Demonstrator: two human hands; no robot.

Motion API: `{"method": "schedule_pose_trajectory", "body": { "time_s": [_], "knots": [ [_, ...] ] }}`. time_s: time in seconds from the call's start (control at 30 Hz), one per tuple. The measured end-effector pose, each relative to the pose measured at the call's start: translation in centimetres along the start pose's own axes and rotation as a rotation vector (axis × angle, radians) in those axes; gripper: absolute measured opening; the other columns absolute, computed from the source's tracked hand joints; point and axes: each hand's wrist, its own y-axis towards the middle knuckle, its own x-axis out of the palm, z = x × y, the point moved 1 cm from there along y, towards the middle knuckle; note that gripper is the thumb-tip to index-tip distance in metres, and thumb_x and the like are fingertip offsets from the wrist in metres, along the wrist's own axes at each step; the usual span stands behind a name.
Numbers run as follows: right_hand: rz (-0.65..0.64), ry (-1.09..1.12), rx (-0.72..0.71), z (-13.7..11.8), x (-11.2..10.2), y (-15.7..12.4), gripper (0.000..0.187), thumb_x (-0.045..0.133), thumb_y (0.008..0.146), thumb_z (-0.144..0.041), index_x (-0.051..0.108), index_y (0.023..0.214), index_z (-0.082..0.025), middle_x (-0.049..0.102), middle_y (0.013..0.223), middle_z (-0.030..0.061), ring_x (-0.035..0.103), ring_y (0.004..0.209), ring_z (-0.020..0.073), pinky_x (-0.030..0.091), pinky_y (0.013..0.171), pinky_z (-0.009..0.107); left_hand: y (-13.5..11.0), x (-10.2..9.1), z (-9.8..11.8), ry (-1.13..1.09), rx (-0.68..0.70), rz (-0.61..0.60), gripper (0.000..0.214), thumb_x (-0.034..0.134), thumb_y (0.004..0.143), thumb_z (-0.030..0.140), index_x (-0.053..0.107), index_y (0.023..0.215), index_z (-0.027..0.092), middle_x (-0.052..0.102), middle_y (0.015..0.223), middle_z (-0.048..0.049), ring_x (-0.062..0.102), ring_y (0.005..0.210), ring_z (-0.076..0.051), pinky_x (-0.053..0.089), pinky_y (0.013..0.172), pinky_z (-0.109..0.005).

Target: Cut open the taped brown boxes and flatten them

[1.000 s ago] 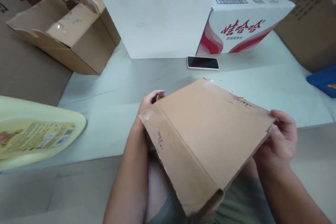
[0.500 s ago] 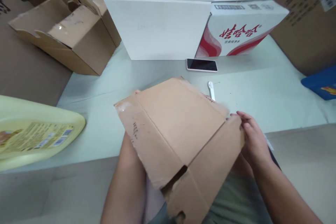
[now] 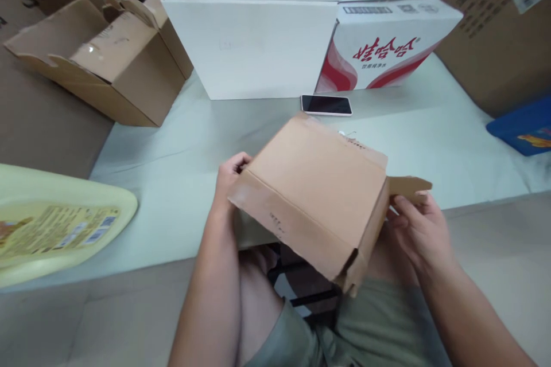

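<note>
A brown cardboard box (image 3: 318,178), partly folded, is held over the table's front edge and my lap. My left hand (image 3: 232,172) grips its left side, with the fingertips tucked behind the cardboard. At the right, my right hand (image 3: 419,229) pinches a narrow flap (image 3: 407,185) that sticks out sideways from the box. The near side panel hangs bent downward, with handwriting and a strip of tape on it. A dark gap shows at the near corner. The box's underside is hidden from me.
Behind stand white boxes (image 3: 249,49) and a red-and-white carton (image 3: 387,51), with a phone (image 3: 326,105) before them. An open cardboard box (image 3: 142,80) is at the back left. A yellow jug (image 3: 64,223) lies left; a blue container (image 3: 523,129) is right.
The box has turned and shifted right, and its right panel has folded down. My right hand now holds a flap there. My left hand has come into view at the left side.
</note>
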Motion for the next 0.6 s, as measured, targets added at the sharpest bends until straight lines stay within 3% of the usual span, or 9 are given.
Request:
{"method": "schedule_pose_trajectory", "body": {
  "time_s": [0.13,0.23,0.37,0.47,0.6],
  "knots": [
    [0.072,0.104,-0.07,-1.0,-0.3,1.0,0.047,0.092,0.052,-0.024,0.063,0.089,-0.024,0.069,0.092,-0.0058,0.063,0.077,0.009,0.056,0.067,0.019,-1.2,0.2,1.1,-0.078,-0.109,-0.434,0.033,0.083,0.058,0.025,0.072,0.089,0.02,0.077,0.092,-0.0046,0.071,0.09,-0.024,0.056,0.08,-0.032],
    [0.09,0.042,-0.069,-1.5,-0.9,1.2,0.044,0.089,0.06,-0.026,0.065,0.097,-0.027,0.069,0.091,-0.0046,0.066,0.083,0.0141,0.059,0.071,0.026,-1.8,0.4,0.8,-0.289,-0.185,-0.677,0.049,0.085,0.063,0.039,0.076,0.108,0.022,0.078,0.116,-0.0122,0.074,0.104,-0.032,0.059,0.079,-0.036],
    [0.015,-0.03,-0.113,-1.8,-1.1,0.8,0.039,0.088,0.069,-0.038,0.066,0.1,-0.029,0.07,0.094,-0.0026,0.068,0.087,0.018,0.059,0.071,0.031,-2.5,2.1,0.1,-0.557,-0.259,-0.721,0.071,0.078,0.069,0.066,0.071,0.127,0.025,0.075,0.127,-0.015,0.074,0.11,-0.037,0.061,0.082,-0.042],
    [0.035,-0.004,-0.214,-1.8,-0.9,0.9,0.041,0.088,0.068,-0.045,0.065,0.097,-0.028,0.069,0.092,-0.0035,0.065,0.078,0.0141,0.054,0.064,0.025,-2.9,3.6,0.0,-0.53,-0.381,-0.723,0.075,0.084,0.067,0.054,0.065,0.135,0.026,0.078,0.122,-0.0154,0.075,0.109,-0.039,0.062,0.081,-0.045],
    [0.11,-0.146,-0.281,-1.8,-1.1,1.8,0.052,0.088,0.069,-0.046,0.066,0.114,-0.029,0.073,0.103,-0.0019,0.067,0.081,0.0135,0.055,0.067,0.023,-2.9,3.4,0.1,-0.564,-0.562,-0.656,0.049,0.078,0.068,0.042,0.076,0.112,0.019,0.082,0.1,-0.0159,0.078,0.091,-0.039,0.062,0.074,-0.049]
  ]
}}
